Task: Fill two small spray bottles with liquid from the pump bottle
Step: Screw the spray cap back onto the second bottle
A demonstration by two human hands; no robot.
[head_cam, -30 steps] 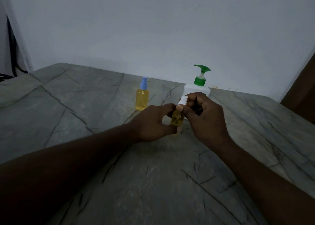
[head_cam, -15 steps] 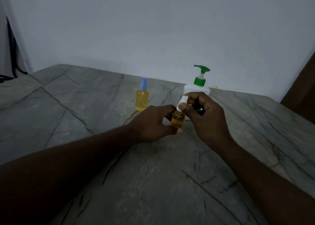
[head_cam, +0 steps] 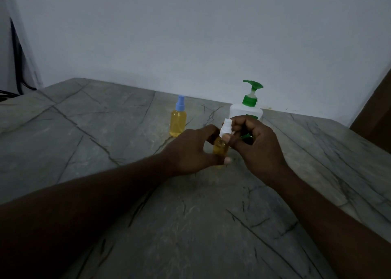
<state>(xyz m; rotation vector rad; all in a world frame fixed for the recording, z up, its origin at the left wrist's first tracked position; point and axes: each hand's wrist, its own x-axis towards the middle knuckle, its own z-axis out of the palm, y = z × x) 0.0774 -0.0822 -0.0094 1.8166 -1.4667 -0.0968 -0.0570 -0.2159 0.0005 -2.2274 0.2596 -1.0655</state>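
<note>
Left hand (head_cam: 190,149) grips a yellow-filled spray bottle (head_cam: 220,148) steady on the bench (head_cam: 105,130) so the right hand (head_cam: 258,147), pinching its white spray cap (head_cam: 226,128), can apparently twist it.

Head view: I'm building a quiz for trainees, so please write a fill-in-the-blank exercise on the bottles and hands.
The lone small spray bottle of yellow liquid has a ____ cap. The white plastic pump bottle has a ____ pump head. The left hand holds a second small yellow-filled spray bottle, and the right hand pinches its ____ sprayer top.
Missing words: blue; green; white.
</note>
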